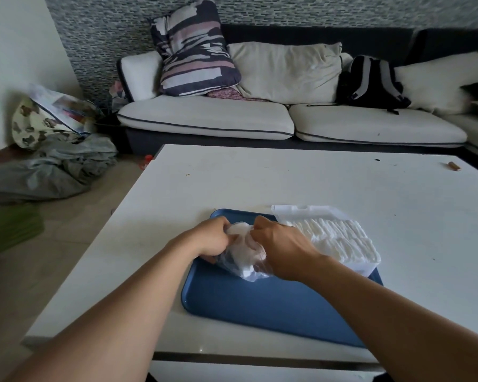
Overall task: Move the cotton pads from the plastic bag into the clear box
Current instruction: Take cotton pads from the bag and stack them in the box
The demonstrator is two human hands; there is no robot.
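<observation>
Head view: I'm gripping plastic bag (236, 267) left of clear box (340, 238), both hands (214, 239) (280, 244) pinching its mouth; next, extracting cotton pads (246, 244).

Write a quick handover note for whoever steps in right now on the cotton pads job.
Left hand: gripping the plastic bag at its left side.
Right hand: closed on the bag's other side, fingers at the cotton pads showing at its mouth.
The bag sits on the blue tray; the clear box lies at the tray's right edge, lid open.
Done: the box already holds rows of pads.
Left: round pads remain in the bag; move them into the box.
</observation>
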